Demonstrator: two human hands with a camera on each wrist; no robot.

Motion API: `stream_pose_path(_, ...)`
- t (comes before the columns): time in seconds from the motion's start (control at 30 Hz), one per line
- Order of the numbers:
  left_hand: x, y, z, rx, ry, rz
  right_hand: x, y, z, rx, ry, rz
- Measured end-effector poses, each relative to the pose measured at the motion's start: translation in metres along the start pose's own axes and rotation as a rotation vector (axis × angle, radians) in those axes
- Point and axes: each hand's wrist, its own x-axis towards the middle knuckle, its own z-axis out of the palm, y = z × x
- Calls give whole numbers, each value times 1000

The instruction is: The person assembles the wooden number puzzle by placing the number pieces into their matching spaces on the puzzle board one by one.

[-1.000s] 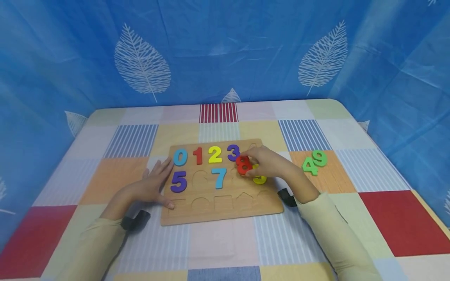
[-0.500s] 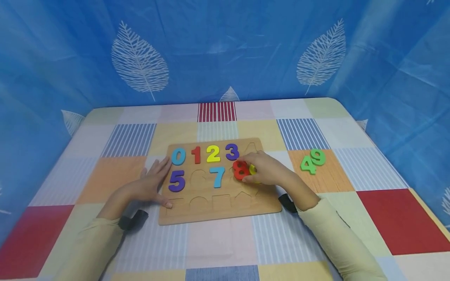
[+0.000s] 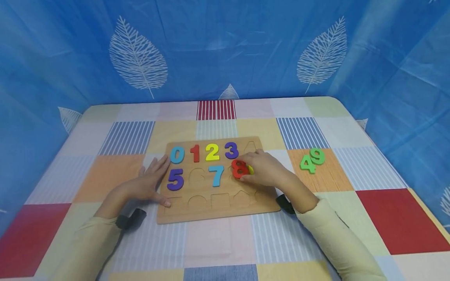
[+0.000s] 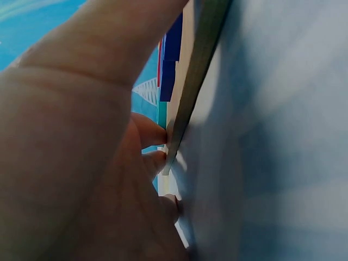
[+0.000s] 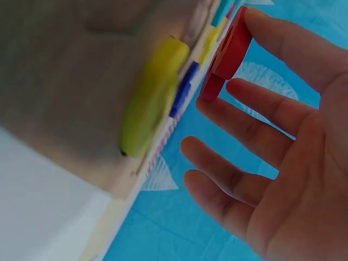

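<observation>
A blue curtain (image 3: 225, 47) printed with white leaves hangs beyond both hands, and below them spreads a patchwork tablecloth (image 3: 221, 242). A pair of pale sleeves (image 3: 339, 238) reaches in, and between the hands lies a wooden board (image 3: 191, 214) with shallow outlines cut into it. The left hand (image 3: 149, 183) lies at the board's left edge, fingers extended and a little spread, thumb resting on the board's near left corner; it has hold of no number. The right hand (image 3: 265, 168) is partly closed over the board's right side, pinching a red 8 (image 3: 240, 169) between thumb and fingertips, its other fingers loosely bent. The 8 is just right of the blue 7 (image 3: 216, 175); whether it touches the wood I can't tell. A yellow piece (image 5: 155, 98) sits under the right hand, mostly hidden from above. Nearest the left fingers are a blue 0 (image 3: 177, 155) and a purple 5 (image 3: 175, 179); from there toward the right hand run a red 1 (image 3: 195, 153), yellow 2 (image 3: 212, 152) and purple 3 (image 3: 231, 150). Off to the right hand's right, on the cloth, a green 9 (image 3: 317, 156) lies against a green 4 (image 3: 308, 164).
</observation>
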Motion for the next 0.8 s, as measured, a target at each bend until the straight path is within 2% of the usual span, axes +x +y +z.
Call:
stream_pose_path(0.33,0,-1,0,-14,-2,-1,1,-3,7,-6,-36,8)
stream_pose_path(0.6,0,1,0,3,4,-17,1,-5,9,-44,-43,-28)
stream_pose_path(0.8,1,0,1,2,8,-6,2,-6,12,-66,-42,-35)
